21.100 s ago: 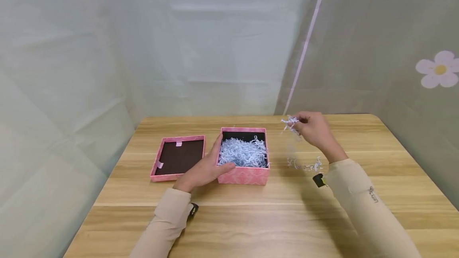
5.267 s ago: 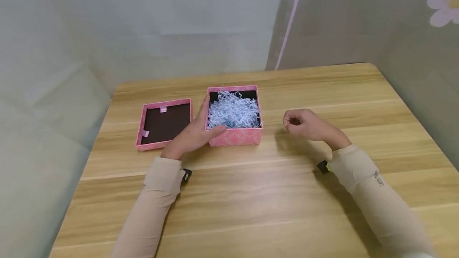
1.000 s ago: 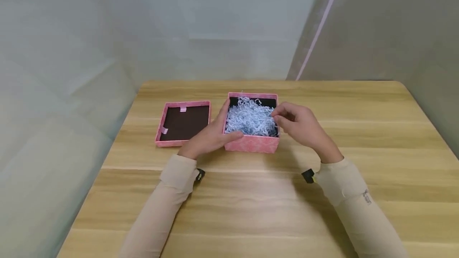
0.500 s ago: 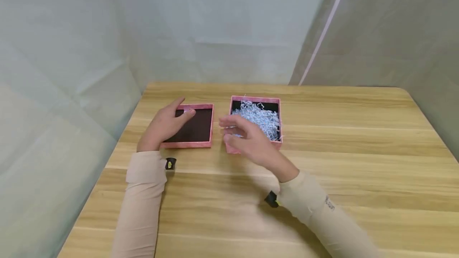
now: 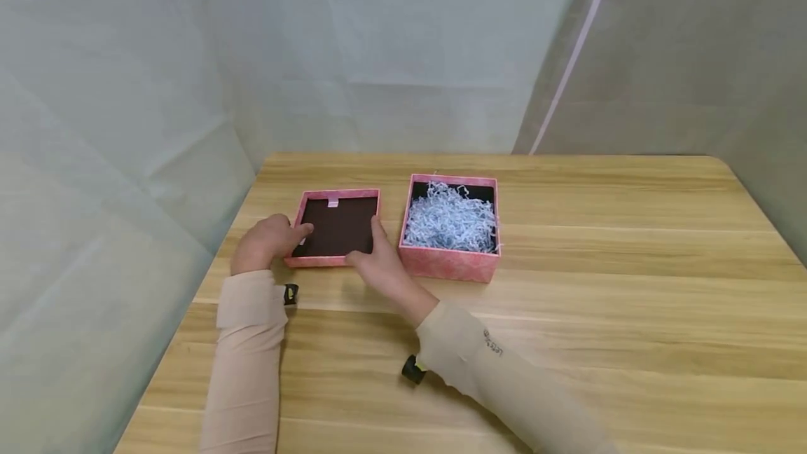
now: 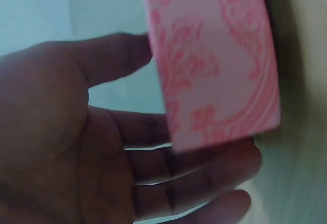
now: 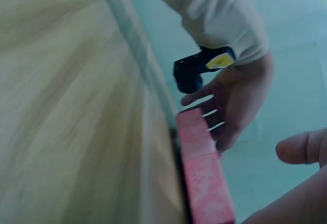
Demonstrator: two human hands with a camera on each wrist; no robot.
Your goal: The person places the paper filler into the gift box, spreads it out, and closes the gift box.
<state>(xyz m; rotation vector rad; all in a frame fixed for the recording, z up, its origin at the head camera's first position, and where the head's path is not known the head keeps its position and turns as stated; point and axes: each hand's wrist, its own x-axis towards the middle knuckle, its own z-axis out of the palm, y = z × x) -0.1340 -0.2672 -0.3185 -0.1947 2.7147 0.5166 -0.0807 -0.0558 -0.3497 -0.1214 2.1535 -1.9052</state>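
A pink patterned box lid [image 5: 337, 226] lies inside up, its inside dark brown with small pale ribbon tabs. My left hand [image 5: 265, 240] holds the lid's left side, thumb at the rim and fingers along the outer wall; the left wrist view shows this pink wall [image 6: 214, 65] close up. At the lid's right side is my right hand [image 5: 384, 265], its thumb near the front edge and fingers extended beside the right wall. In the right wrist view its thumb [image 7: 299, 148] stands apart from the lid [image 7: 207, 183]. Right of it, the matching pink box [image 5: 447, 265] stands filled with pale blue shredded paper [image 5: 450, 219].
The wooden table [image 5: 599, 265] carries the box and lid near its back edge. Pale fabric [image 5: 378, 54] hangs behind and at the left, with a darker grey panel [image 5: 681, 54] to the right. Small black cameras sit on both wrists.
Earlier the left hand steadied the box while the right handled paper shreds. The left has let go of the box and gone to the lid; the right has moved left across to it.
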